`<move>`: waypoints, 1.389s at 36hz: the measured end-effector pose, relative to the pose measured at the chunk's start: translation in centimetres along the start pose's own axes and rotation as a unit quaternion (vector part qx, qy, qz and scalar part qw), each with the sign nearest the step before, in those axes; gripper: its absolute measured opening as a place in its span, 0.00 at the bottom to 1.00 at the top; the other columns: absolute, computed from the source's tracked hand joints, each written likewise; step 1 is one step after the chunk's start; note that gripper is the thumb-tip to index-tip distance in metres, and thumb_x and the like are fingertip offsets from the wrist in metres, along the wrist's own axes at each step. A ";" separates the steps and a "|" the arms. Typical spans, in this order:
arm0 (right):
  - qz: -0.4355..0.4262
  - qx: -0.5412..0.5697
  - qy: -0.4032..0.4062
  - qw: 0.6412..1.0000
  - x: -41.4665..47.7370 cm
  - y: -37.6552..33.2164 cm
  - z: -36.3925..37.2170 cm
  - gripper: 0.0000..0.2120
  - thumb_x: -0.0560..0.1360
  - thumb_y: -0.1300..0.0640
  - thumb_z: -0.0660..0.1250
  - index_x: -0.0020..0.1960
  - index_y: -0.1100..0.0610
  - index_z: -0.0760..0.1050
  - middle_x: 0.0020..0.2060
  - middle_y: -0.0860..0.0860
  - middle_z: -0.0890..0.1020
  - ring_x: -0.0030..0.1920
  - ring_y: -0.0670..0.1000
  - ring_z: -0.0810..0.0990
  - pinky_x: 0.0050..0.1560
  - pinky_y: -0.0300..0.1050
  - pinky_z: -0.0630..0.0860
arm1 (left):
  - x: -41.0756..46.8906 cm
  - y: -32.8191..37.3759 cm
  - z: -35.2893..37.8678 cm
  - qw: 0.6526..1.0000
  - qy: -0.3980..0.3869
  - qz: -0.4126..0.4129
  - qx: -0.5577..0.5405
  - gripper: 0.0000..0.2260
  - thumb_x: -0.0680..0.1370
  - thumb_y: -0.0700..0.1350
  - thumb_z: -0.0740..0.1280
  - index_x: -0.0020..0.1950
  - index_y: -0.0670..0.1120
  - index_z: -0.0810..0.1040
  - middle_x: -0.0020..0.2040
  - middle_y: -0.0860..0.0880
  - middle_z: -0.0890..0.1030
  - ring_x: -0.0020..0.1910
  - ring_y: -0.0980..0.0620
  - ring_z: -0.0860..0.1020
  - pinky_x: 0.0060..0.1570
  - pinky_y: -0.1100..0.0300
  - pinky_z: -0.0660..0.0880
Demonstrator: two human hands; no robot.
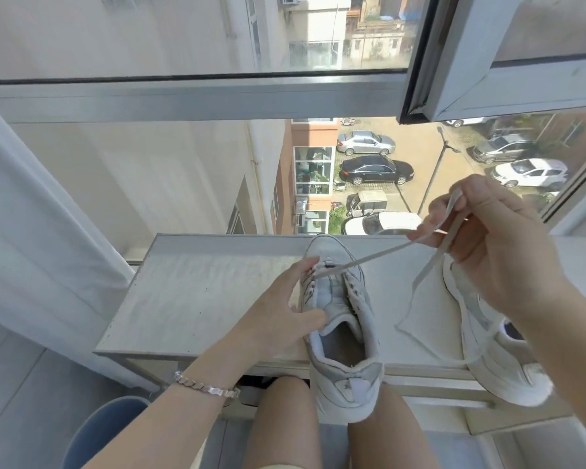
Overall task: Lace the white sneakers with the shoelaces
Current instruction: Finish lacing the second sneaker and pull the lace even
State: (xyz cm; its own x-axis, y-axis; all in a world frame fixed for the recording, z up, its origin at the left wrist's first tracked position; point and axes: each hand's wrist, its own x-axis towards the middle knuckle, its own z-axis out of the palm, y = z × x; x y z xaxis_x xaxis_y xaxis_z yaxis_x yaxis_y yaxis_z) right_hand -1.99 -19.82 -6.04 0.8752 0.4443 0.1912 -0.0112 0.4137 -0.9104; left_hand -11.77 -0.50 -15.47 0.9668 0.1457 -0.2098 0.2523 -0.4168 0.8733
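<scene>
A white sneaker [340, 319] stands on the small white table [197, 292], toe toward the window, heel hanging over the near edge. My left hand [285, 306] holds its left side, fingers by the front eyelets and thumb at the collar. A white shoelace [379, 254] runs from those front eyelets up and right to my right hand [487, 242], which pinches it high above the table. The lace's loose end [420, 282] hangs down from that hand onto the table. A second white sneaker [498, 350] lies at the right, partly hidden by my right forearm.
The table stands against a large window [217, 96] that overlooks a car park. A white curtain [31, 231] hangs at the left. A blue bin [102, 431] sits on the floor at the lower left. My knees are under the table's near edge.
</scene>
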 end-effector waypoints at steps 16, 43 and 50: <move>0.070 -0.207 0.034 0.975 -0.5 1.5 0.1 0.19 0.79 0.56 0.59 0.30 0.57 0.70 0.23 0.48 0.70 0.25 0.48 0.69 0.26 0.35 0.68 | 0.5 4.4 -0.1 0.994 -0.058 0.088 0.032 0.24 0.78 0.45 0.64 0.71 0.62 0.61 0.70 0.67 0.61 0.69 0.68 0.57 0.68 0.65 0.54; 0.152 -0.426 -0.141 0.881 -0.2 2.5 -1.4 0.14 0.77 0.52 0.61 0.36 0.53 0.79 0.24 0.49 0.71 0.30 0.51 0.67 0.33 0.40 0.66 | 2.4 -1.2 -6.9 0.947 0.253 -0.066 0.188 0.17 0.81 0.47 0.57 0.41 0.35 0.74 0.32 0.48 0.71 0.33 0.50 0.69 0.31 0.62 0.63; 0.097 -0.470 -0.162 0.863 -0.3 2.6 1.5 0.14 0.72 0.46 0.67 0.36 0.56 0.81 0.21 0.45 0.63 0.23 0.45 0.59 0.24 0.32 0.59 | 0.6 3.5 -3.1 0.988 0.113 0.091 0.055 0.11 0.81 0.52 0.58 0.63 0.57 0.68 0.63 0.59 0.71 0.63 0.63 0.67 0.62 0.65 0.62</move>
State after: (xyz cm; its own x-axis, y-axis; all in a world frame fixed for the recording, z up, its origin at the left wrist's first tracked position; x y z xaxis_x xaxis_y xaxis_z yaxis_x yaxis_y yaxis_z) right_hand -3.05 -17.70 -7.92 0.7184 0.6942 -0.0436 0.3878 -0.4518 -0.8034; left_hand -10.41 0.97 -11.20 0.9660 0.2514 0.0599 0.0909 -0.5474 0.8319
